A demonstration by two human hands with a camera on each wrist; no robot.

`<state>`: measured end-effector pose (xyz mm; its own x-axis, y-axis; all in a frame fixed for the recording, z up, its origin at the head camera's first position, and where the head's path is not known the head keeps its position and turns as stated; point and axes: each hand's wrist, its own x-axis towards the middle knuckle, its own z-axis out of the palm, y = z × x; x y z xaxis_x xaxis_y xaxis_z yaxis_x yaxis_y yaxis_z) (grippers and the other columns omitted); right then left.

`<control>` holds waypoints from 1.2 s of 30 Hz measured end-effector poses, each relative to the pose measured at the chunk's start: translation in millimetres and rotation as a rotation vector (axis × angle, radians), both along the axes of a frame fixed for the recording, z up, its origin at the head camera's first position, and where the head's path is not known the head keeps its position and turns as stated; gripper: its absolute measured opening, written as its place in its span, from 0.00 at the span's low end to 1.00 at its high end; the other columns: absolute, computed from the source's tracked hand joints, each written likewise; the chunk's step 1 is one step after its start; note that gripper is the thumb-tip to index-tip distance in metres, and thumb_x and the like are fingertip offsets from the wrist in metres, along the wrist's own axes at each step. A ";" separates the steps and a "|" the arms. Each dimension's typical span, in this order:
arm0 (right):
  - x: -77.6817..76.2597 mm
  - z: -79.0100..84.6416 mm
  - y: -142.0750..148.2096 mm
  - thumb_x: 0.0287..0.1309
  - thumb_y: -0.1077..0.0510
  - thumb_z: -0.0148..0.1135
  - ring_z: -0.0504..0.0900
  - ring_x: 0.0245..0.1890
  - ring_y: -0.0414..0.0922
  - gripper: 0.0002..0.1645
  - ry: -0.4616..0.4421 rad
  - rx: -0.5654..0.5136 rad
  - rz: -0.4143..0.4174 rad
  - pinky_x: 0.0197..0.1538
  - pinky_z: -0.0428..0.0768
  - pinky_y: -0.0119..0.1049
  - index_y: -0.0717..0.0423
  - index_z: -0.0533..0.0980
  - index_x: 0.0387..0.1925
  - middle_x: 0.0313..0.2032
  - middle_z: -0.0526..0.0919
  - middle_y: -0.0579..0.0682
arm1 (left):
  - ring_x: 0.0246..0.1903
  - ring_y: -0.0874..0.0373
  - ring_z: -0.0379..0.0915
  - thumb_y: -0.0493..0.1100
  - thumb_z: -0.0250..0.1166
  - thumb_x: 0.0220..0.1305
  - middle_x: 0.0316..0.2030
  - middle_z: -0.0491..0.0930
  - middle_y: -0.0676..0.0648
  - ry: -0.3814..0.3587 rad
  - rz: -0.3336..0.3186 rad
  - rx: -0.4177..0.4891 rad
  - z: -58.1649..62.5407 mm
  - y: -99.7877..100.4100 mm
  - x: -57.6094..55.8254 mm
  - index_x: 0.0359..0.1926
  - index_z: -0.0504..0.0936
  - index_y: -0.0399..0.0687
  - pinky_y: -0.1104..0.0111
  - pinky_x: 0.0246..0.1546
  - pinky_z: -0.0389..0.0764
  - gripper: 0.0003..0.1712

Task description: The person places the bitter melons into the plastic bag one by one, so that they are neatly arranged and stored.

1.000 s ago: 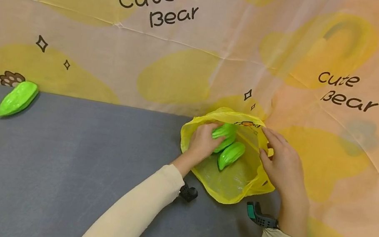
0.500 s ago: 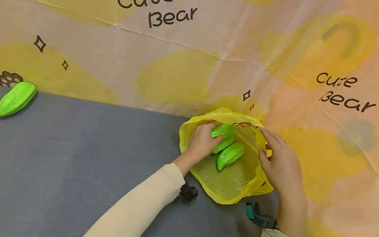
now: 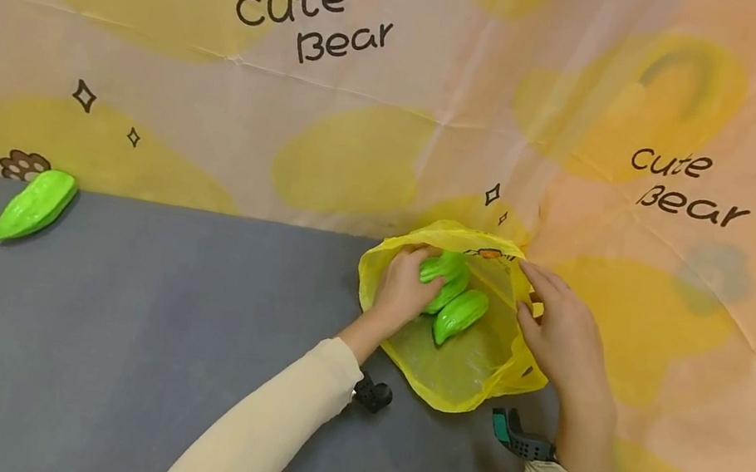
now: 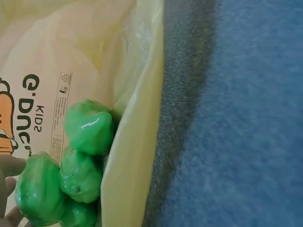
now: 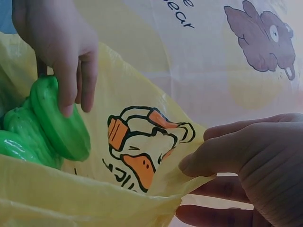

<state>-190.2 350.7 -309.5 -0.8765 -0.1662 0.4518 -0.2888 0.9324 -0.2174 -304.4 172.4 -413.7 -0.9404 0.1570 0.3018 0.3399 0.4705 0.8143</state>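
Observation:
A yellow plastic bag (image 3: 453, 372) stands with its mouth wide at the right of the table. Inside it, my left hand (image 3: 403, 287) grips a green, ridged, gourd-shaped vegetable (image 5: 64, 123), thumb on one side and fingers on the other. Another green gourd (image 3: 460, 315) lies against it. Several such gourds are bunched together in the left wrist view, where a further gourd (image 4: 89, 126) sits near the bag's wall. My right hand (image 3: 570, 329) pinches the bag's rim, its thumb inside and fingers outside in the right wrist view. Part of the left fingers is hidden behind the held gourd.
One more green gourd (image 3: 37, 205) lies at the far left, by the back edge of the grey table (image 3: 126, 327). A printed cloth (image 3: 330, 164) hangs behind the table and along its right side. Dark wrist devices show below both hands.
The head view has shifted slightly, so everything appears a little lower. Both hands keep their places at the bag, and the gourds lie as before.

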 end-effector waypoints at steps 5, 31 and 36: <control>-0.2 2.0 -0.1 0.59 0.71 0.64 0.87 0.40 0.60 0.33 0.014 -0.008 0.002 0.40 0.86 0.56 0.63 0.73 0.67 0.62 0.79 0.65 | 0.63 0.48 0.75 0.46 0.70 0.65 0.64 0.78 0.47 -0.017 -0.017 0.019 3.8 -9.3 5.8 0.64 0.80 0.57 0.54 0.59 0.80 0.26; 1.5 0.7 0.7 0.58 0.70 0.65 0.87 0.39 0.60 0.34 0.000 0.001 -0.001 0.39 0.86 0.57 0.63 0.72 0.67 0.63 0.78 0.66 | 0.55 0.52 0.80 0.44 0.67 0.68 0.60 0.81 0.48 -0.003 -0.211 0.049 32.0 -88.2 43.0 0.63 0.80 0.52 0.56 0.56 0.82 0.23; 2.9 1.8 -0.3 0.58 0.70 0.65 0.86 0.39 0.60 0.34 -0.005 0.003 0.000 0.38 0.85 0.57 0.63 0.72 0.68 0.63 0.78 0.66 | 0.54 0.50 0.80 0.43 0.67 0.68 0.57 0.81 0.47 0.019 -0.200 0.077 35.1 -105.3 46.9 0.63 0.79 0.52 0.53 0.54 0.82 0.23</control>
